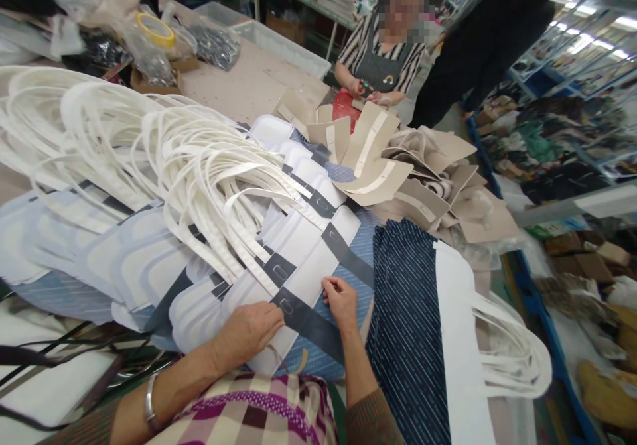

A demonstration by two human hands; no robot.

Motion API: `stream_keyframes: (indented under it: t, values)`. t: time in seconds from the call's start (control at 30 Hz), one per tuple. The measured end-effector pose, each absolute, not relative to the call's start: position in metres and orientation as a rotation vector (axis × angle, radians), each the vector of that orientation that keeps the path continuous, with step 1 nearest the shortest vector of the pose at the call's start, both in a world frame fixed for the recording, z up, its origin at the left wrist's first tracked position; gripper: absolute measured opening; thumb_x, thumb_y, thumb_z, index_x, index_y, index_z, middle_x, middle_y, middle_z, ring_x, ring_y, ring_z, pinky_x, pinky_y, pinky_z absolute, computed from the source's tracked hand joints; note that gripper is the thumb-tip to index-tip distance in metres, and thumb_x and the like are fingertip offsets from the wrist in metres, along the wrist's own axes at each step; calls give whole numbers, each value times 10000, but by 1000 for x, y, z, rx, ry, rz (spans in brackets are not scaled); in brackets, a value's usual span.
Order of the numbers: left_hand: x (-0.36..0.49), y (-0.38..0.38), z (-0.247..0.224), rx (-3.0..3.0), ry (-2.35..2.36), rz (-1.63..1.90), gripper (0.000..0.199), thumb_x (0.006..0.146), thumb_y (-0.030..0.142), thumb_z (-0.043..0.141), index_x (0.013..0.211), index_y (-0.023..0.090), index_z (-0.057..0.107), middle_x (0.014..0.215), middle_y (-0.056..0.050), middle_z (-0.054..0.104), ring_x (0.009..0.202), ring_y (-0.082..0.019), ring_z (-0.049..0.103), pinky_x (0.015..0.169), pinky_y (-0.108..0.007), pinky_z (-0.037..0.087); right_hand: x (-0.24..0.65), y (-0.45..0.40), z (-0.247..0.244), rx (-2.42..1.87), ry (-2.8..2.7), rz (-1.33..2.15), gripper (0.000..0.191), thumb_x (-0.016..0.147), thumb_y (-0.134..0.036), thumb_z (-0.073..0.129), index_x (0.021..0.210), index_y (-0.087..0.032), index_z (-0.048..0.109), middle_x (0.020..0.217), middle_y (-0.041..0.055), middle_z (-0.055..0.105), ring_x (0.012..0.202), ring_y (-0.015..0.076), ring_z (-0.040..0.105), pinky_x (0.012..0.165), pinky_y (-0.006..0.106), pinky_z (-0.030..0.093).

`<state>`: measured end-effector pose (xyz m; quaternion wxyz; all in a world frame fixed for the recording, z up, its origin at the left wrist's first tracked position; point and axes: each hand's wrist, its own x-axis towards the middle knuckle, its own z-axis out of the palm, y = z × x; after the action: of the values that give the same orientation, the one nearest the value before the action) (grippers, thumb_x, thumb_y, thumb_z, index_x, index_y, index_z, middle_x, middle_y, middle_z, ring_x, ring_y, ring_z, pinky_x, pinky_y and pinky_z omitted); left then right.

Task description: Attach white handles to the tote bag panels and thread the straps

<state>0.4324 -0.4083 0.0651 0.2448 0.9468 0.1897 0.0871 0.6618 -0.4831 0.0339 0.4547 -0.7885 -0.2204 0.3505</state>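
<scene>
My left hand [247, 333], with a metal bangle [150, 402] on its wrist, rests on a white panel of a fabric tote bag [303, 266], its fingers beside a dark grey strap [308, 322] with a small rectangular tab. My right hand [341, 302] has curled fingers at the panel's edge, just above that strap. The bag lies on an overlapping pile of similar bags [139, 259] with looped white handles [199, 166]. To the right lies a navy pinstriped bag [405, 332] with a white band [458, 359].
Beige cut fabric pieces [398, 166] are heaped beyond the bags. A person in a striped top and apron [381, 67] works at a red pad, beside a person in black [482, 47]. Bags of hardware, yellow tape [156, 29] and a white crate [281, 44] stand behind; cluttered shelves line the right.
</scene>
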Motion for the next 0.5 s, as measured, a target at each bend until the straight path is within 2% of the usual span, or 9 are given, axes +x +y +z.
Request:
stream_keyframes:
  t: [0.13,0.23,0.33,0.43,0.5]
  values:
    - [432,-409,64,2572,523,220,258,998,218,389,845,192,595,747,-27,632,704,-204,611,631,-312,435,668,-477,32,-2013,-558,893,285,755,-391,639,910,-154,671,600,-26,614,513,134,612,434,210,484]
    - [431,-409,63,2551,526,200,256,994,214,393,839,189,596,744,-32,629,702,-206,603,636,-313,427,680,-473,30,-2096,-549,878,410,680,-344,740,1021,-157,607,560,-54,604,421,134,580,360,204,430]
    - [431,-408,64,2511,528,185,256,992,218,399,838,184,600,750,-40,632,712,-207,602,649,-311,425,696,-472,29,-2155,-551,871,405,624,-329,793,934,-166,591,490,-68,580,339,131,523,318,207,377]
    - [430,-406,71,2441,525,178,251,994,235,407,854,183,608,788,-41,652,747,-196,614,681,-298,436,700,-474,34,-2171,-576,801,268,707,-353,713,854,-170,584,478,-53,576,344,138,521,349,229,399]
    - [428,-406,79,2380,521,166,234,993,245,428,859,190,612,813,-25,668,762,-172,623,700,-271,443,689,-473,44,-2155,-632,689,221,789,-384,623,839,-171,593,534,-25,599,438,149,569,445,255,462]
